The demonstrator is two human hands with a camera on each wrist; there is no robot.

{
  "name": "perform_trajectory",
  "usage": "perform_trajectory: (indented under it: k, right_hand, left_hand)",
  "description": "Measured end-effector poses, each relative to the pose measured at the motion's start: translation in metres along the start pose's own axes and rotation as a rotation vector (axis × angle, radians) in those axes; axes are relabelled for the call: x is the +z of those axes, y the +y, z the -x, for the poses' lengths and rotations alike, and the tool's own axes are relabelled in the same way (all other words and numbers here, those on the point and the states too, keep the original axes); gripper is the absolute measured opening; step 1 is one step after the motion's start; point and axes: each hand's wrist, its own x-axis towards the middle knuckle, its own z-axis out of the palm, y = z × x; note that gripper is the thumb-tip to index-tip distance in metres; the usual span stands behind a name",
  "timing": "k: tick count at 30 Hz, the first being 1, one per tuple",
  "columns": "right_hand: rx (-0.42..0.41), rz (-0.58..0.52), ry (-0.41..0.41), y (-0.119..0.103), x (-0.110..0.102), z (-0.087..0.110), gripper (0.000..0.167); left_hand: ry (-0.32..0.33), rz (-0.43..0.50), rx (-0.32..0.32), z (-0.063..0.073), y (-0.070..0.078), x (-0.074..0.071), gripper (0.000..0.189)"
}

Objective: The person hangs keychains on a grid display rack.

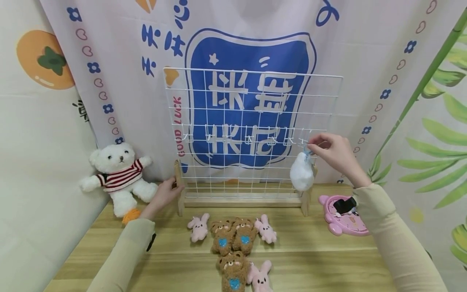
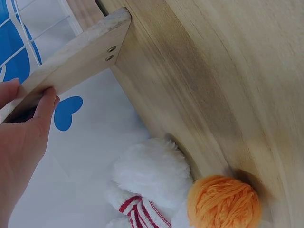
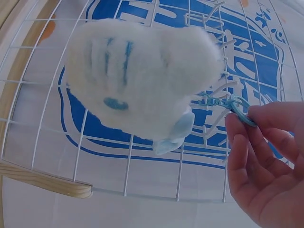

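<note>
A white wire grid rack (image 1: pixel 251 109) stands in wooden feet on the table, with a row of white hooks (image 1: pixel 249 140) across it. My left hand (image 1: pixel 167 195) grips the rack's left wooden post (image 2: pixel 71 64), thumb and fingers on either side of it. At the rack's right side, my right hand (image 1: pixel 333 152) pinches the light blue ring (image 3: pixel 242 114) of a white plush keychain (image 3: pixel 142 76). The plush hangs by its blue chain in front of the grid, close to the rightmost hooks. Whether the ring touches a hook, I cannot tell.
Pink bunny plushies (image 1: pixel 198 228) and brown bear plushies (image 1: pixel 233 269) lie in front of the rack. A white teddy bear (image 1: pixel 122 174) sits at left beside an orange yarn ball (image 2: pixel 223 204). At right lies a pink clock-like object (image 1: pixel 346 221) with a black item on it.
</note>
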Motion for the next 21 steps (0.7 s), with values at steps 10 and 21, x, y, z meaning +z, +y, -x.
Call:
perform_trajectory:
  k: [10,21]
  right_hand:
    - [-0.012,-0.004,-0.003,-0.003,0.003,-0.014,0.021]
    - [0.0,0.007,-0.032,0.003,0.008,-0.017,0.023]
  left_hand:
    - [0.003,0.0,-0.001,0.001,0.0,-0.001,0.042]
    - [-0.006,0.005,-0.005,0.001,-0.001,-0.001,0.041]
